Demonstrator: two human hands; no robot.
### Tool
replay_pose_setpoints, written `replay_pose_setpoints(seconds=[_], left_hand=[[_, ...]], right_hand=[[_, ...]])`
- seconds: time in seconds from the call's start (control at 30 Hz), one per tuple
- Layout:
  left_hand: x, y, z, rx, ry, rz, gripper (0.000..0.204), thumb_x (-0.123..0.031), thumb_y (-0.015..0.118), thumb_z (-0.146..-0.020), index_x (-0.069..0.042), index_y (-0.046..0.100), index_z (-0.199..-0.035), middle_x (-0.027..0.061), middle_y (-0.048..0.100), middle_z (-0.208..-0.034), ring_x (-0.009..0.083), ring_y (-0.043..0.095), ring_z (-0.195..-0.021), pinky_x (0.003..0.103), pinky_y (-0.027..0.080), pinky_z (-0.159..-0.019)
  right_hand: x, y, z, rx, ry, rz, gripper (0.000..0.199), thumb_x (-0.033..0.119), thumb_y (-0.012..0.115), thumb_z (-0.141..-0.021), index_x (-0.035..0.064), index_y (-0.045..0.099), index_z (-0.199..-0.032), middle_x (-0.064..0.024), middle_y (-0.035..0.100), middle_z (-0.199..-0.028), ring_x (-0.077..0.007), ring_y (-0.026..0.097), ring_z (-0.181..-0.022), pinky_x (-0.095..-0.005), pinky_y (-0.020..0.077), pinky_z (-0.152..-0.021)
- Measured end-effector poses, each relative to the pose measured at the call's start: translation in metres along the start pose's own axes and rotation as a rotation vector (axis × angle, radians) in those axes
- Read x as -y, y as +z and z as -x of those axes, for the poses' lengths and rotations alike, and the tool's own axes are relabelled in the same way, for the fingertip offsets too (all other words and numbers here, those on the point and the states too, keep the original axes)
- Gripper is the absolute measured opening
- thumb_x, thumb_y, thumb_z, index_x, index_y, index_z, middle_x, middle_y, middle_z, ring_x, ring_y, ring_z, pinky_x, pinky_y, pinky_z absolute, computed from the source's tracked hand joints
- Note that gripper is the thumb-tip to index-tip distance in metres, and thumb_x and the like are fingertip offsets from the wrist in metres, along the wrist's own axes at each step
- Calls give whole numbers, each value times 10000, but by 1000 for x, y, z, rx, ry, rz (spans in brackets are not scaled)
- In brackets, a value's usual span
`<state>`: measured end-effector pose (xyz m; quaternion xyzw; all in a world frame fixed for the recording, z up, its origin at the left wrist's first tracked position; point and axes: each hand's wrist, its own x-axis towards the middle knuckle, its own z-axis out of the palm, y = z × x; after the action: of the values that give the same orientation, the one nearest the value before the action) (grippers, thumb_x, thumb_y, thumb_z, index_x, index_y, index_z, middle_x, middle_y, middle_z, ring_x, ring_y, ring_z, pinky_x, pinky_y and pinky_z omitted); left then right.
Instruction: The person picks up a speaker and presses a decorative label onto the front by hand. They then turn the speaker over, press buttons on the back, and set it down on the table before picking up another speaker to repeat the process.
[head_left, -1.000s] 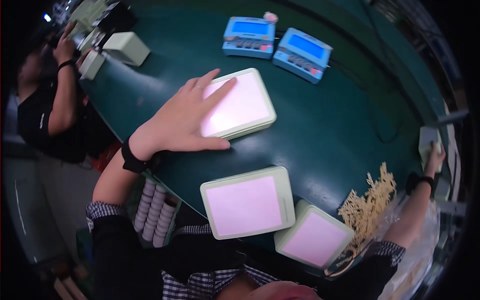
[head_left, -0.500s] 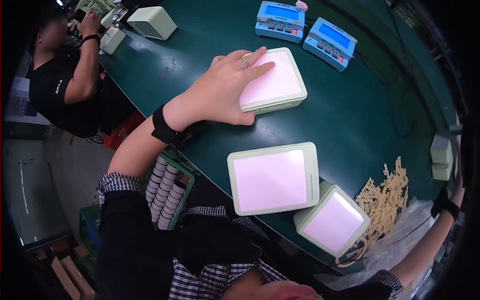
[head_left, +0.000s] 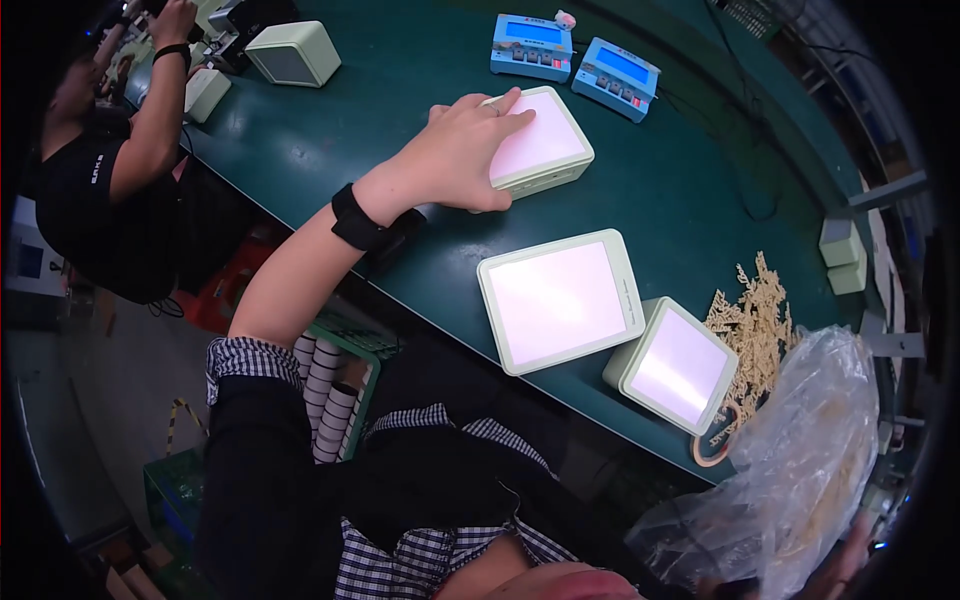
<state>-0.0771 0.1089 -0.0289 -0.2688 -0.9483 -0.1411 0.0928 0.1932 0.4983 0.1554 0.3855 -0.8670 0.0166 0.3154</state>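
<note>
My left hand [head_left: 455, 155], with a black band on its wrist, lies flat on the near left part of a pale green square box [head_left: 545, 150] with a pinkish white top. The fingers are spread and point toward the box's far edge. Two more boxes of the same kind lie nearer on the dark green table [head_left: 330, 140]: a large one [head_left: 560, 298] and a tilted smaller one [head_left: 680, 365]. My right hand [head_left: 845, 560] is only a dim shape behind a clear plastic bag [head_left: 790, 470] at the lower right, and its grip is hidden.
Two blue desk scales [head_left: 532, 45] [head_left: 620, 75] stand at the far edge. A pile of tan branched pieces [head_left: 755, 315] and a tape ring [head_left: 712, 450] lie by the bag. A co-worker [head_left: 110, 180] works at the upper left near a small green box [head_left: 293, 52]. A crate of white rolls [head_left: 325, 395] sits under the table.
My left hand has stayed on the far box while the view shifted. My right arm has come back from the table's right edge, and the plastic bag now fills the lower right.
</note>
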Motion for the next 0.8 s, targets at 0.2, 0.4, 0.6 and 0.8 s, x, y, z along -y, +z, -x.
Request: replay_pose_setpoints(seconds=[0.2, 0.4, 0.6, 0.8], left_hand=[[7, 7, 15, -48, -102, 1, 886, -342, 737, -573, -57, 517, -1382, 250, 413, -1483, 427, 425, -1318, 561, 374, -1012], [-4, 14, 9, -92, -124, -48, 865, -397, 721, -587, -65, 537, -1365, 242, 426, -1476, 443, 430, -1305, 591, 364, -994], [-14, 10, 3, -52, -157, -48, 867, -377, 735, -590, -89, 527, -1381, 201, 416, -1500, 386, 433, -1330, 539, 381, -1014], [-8, 5, 6, -21, -134, -44, 904, -353, 742, -584, -98, 489, -1413, 198, 377, -1526, 376, 418, -1340, 540, 394, -998]], right_hand=[[49, 13, 90, 22, 971, -607, 715, 351, 757, -796, -2, 486, -1356, -251, 493, -1366, -395, 523, -1193, -464, 408, -1017], [43, 118, 42, 315, 698, -280, 896, 395, 806, -702, 62, 421, -1439, -243, 358, -1500, -462, 277, -1413, -616, 208, -1123], [39, 189, 8, 493, 534, -57, 900, 390, 800, -713, 126, 399, -1475, -246, 284, -1535, -466, 261, -1412, -587, 205, -1132], [50, 212, 8, 463, 617, -36, 907, 392, 797, -714, 183, 383, -1494, -250, 217, -1561, -489, 237, -1409, -612, 199, -1124]])
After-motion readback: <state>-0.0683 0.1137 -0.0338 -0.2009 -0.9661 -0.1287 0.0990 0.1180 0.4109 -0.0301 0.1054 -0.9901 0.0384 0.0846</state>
